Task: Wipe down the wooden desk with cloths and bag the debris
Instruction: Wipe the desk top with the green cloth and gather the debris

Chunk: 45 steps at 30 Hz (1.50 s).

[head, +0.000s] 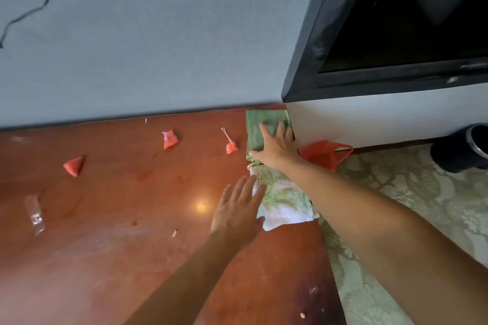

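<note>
The reddish wooden desk [118, 219] fills the lower left of the head view. At its far right corner lies a folded green cloth [260, 124]; my right hand [274, 144] rests flat on it with the fingers spread. Nearer to me a white and green towel [284, 203] lies at the desk's right edge. My left hand [239, 207] lies flat with straight fingers, its fingertips touching the towel's left side. Three pieces of watermelon [74, 165], [170, 139], [231, 148] sit on the desk, two with pink picks. Small crumbs [174, 233] and sticky spots dot the surface.
A clear plastic wrapper [35, 212] lies at the desk's left. An orange plastic bag [326, 153] sits on the patterned carpet [412, 203] just past the desk's right edge. A dark bin [464, 148] stands at far right. A black-framed TV [383, 34] hangs above.
</note>
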### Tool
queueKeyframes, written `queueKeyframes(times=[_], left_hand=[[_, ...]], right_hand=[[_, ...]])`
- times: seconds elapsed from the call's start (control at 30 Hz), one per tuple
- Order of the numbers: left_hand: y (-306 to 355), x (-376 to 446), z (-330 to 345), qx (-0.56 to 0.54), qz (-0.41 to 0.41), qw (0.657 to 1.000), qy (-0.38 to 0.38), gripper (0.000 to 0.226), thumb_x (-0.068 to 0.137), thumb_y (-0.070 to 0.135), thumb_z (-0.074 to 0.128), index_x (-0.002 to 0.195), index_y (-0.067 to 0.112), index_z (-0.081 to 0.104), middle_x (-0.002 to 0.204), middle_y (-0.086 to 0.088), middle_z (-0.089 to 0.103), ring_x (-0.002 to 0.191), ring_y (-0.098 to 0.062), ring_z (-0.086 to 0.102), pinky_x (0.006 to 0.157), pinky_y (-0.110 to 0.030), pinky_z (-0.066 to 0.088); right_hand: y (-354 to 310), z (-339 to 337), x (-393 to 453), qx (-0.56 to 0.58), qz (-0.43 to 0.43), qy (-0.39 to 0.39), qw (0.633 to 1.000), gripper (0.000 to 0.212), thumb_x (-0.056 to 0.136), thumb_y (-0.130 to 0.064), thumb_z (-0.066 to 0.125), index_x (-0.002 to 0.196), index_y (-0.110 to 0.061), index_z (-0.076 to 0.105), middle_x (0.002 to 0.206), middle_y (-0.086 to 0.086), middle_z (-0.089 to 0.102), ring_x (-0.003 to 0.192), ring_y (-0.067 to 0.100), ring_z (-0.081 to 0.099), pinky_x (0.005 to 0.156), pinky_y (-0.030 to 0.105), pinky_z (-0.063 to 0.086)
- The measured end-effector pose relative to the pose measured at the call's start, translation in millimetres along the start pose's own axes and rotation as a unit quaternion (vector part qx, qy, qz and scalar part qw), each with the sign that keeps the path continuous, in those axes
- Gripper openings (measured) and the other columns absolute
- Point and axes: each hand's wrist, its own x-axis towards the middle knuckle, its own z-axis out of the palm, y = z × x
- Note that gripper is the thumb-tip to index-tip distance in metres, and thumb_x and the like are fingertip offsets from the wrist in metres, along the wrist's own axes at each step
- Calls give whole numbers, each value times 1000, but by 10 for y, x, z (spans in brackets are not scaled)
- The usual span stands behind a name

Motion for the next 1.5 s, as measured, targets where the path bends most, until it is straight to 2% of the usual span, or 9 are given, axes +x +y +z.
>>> queueKeyframes(times=[0.1, 0.2, 0.3, 0.57, 0.83, 1.0, 1.13, 1.3, 1.5], left_hand=[[159, 292, 84, 24, 20, 999, -44, 78, 106, 50, 48, 163, 34, -2, 172, -6, -15, 159, -34, -7, 128, -51, 13], [309, 497, 148, 27, 18, 998, -55, 67, 102, 39, 58, 158, 29, 22, 166, -11, 8, 151, -41, 11, 114, -47, 38], [344, 552, 182, -5, -8, 999, -47, 55, 98, 23, 61, 148, 27, 39, 148, -4, 27, 135, -36, 29, 97, -40, 50], [277, -101, 476, -26, 17, 997, -70, 50, 97, 24, 60, 144, 30, 43, 144, 1, 30, 134, -31, 28, 89, -43, 58], [217, -389, 580, -26, -1, 999, -44, 51, 95, 21, 63, 140, 26, 41, 139, -4, 32, 129, -29, 35, 94, -40, 55], [120, -364, 460, -101, -43, 993, 53, 39, 94, 20, 58, 132, 26, 49, 130, -3, 39, 117, -26, 42, 76, -40, 59], [-48, -417, 356, -174, -39, 966, 185, 37, 80, 21, 65, 115, 23, 56, 109, -2, 47, 96, -28, 54, 51, -34, 47], [-174, -504, 53, -247, -16, 927, 282, 37, 81, 36, 62, 115, 23, 56, 107, 1, 49, 86, -22, 57, 63, -36, 52], [-145, -194, -447, -291, -10, 893, 343, 39, 84, 37, 60, 118, 17, 58, 112, 5, 45, 93, -13, 51, 74, -26, 45]], right_hand=[[43, 42, 122, -12, 10, 11, 1000, 87, 88, -67, 65, 158, -42, 20, 165, 18, 7, 149, 43, 16, 109, 55, 41], [117, 70, 193, -21, -16, 78, 997, 59, 96, -50, 64, 147, -35, 41, 147, 16, 34, 131, 38, 36, 97, 46, 46], [191, 40, 229, -30, -37, 97, 994, 42, 99, -36, 62, 139, -30, 51, 136, 13, 45, 123, 36, 43, 89, 43, 46], [412, 10, -59, -32, -79, 106, 991, 40, 95, -30, 62, 135, -28, 57, 125, 3, 61, 113, 30, 52, 73, 35, 38], [507, 253, -270, -13, -91, 100, 991, 46, 88, -29, 70, 133, -28, 60, 130, 3, 50, 122, 30, 44, 85, 39, 47], [593, 253, -344, -14, -122, 72, 990, 55, 94, -36, 68, 146, -30, 53, 145, 2, 48, 131, 30, 42, 101, 44, 45], [655, 276, -508, -38, -149, 46, 987, 60, 96, -43, 64, 153, -30, 47, 156, 4, 43, 137, 32, 39, 105, 45, 44], [724, 422, -903, -51, -172, 49, 982, 57, 93, -40, 65, 148, -28, 53, 150, 5, 48, 129, 34, 45, 95, 47, 53], [750, 699, -1289, -21, -174, 77, 982, 60, 78, -35, 79, 135, -22, 63, 132, 5, 61, 114, 36, 56, 82, 48, 57]])
